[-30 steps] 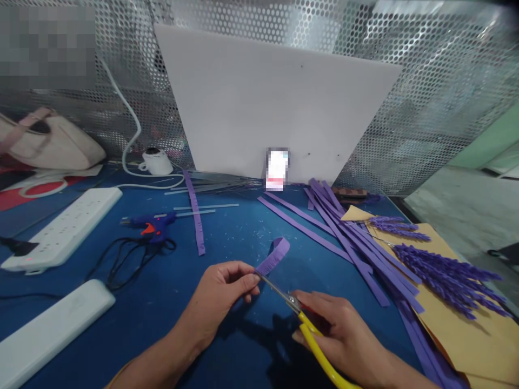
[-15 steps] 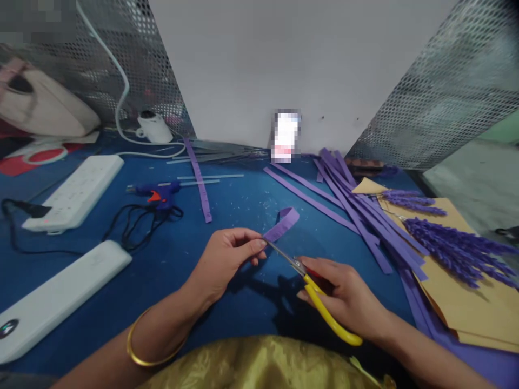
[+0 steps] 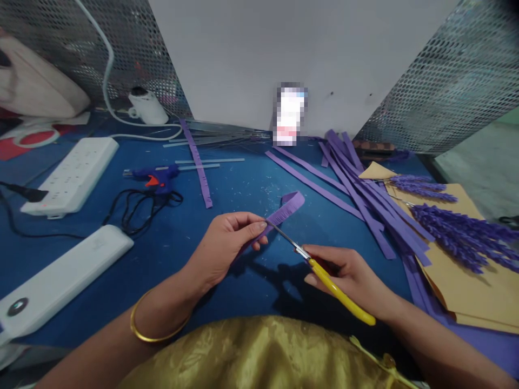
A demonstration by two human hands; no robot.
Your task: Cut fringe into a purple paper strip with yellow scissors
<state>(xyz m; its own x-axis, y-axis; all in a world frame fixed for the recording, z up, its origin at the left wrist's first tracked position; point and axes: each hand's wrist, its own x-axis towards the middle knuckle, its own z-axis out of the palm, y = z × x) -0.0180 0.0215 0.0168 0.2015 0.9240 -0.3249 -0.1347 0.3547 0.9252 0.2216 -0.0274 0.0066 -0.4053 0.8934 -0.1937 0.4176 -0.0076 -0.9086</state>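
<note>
A purple paper strip (image 3: pixel 287 209) is pinched between the thumb and fingers of my left hand (image 3: pixel 233 240). Its far end curls up and over, and small cuts show along one edge. My right hand (image 3: pixel 344 275) grips scissors (image 3: pixel 336 292) with yellow handles. Their blades point to the left, and the tips meet the strip's edge right beside my left thumb. Some of the right fingers are hidden behind the handles. Beyond my left hand, another purple strip (image 3: pixel 197 162) with a notched edge lies across clear glue sticks (image 3: pixel 231 160).
A blue glue gun (image 3: pixel 158 177) with a black cord lies left, near a white power strip (image 3: pixel 75 175) and a long white device (image 3: pixel 68 275). Purple strips (image 3: pixel 360 194), lavender-like stems (image 3: pixel 458 232) and tan paper (image 3: pixel 478 294) lie right. A lit phone (image 3: pixel 290 114) leans on the back panel.
The scissor handles have come together, and the blades look closed now. More of the strip shows beneath my left hand. The whole view has shifted slightly, with the table items appearing higher.
</note>
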